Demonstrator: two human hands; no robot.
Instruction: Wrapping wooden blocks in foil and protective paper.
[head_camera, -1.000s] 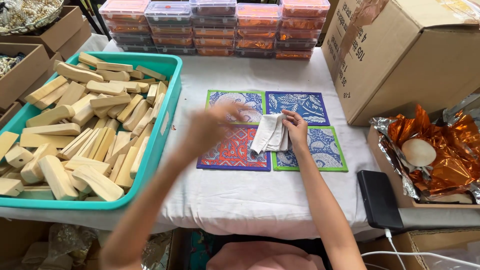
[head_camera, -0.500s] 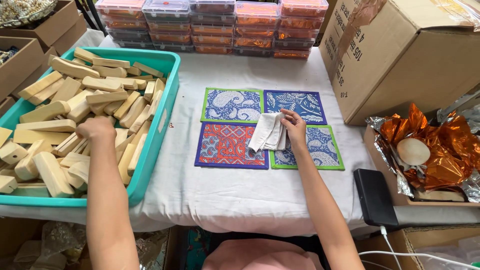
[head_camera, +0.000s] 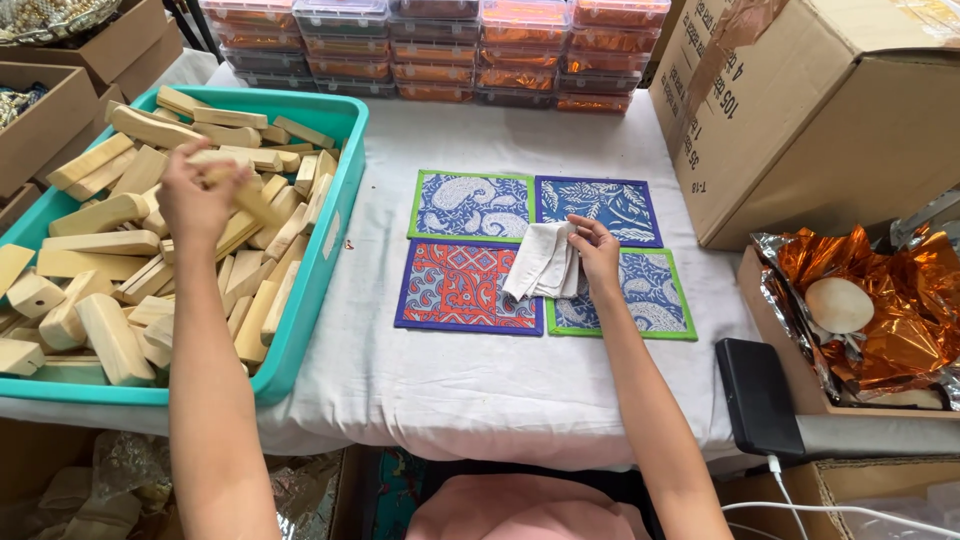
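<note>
Far edge: stacked clear lidded boxes (head_camera: 440, 45), orange contents.
Right: large brown carton (head_camera: 830, 110).
Left: open brown cartons (head_camera: 60, 90).

**Hands at a block tray and printed mats**

The left hand (head_camera: 195, 195) closes around a wooden block (head_camera: 245, 200) above a teal tray (head_camera: 318, 262) heaped with blocks. The right hand (head_camera: 598, 255) presses a folded white cloth (head_camera: 540, 262) onto four patterned mats (head_camera: 470, 205) lying edge to edge on the white-covered worktop (head_camera: 450, 385).
</note>
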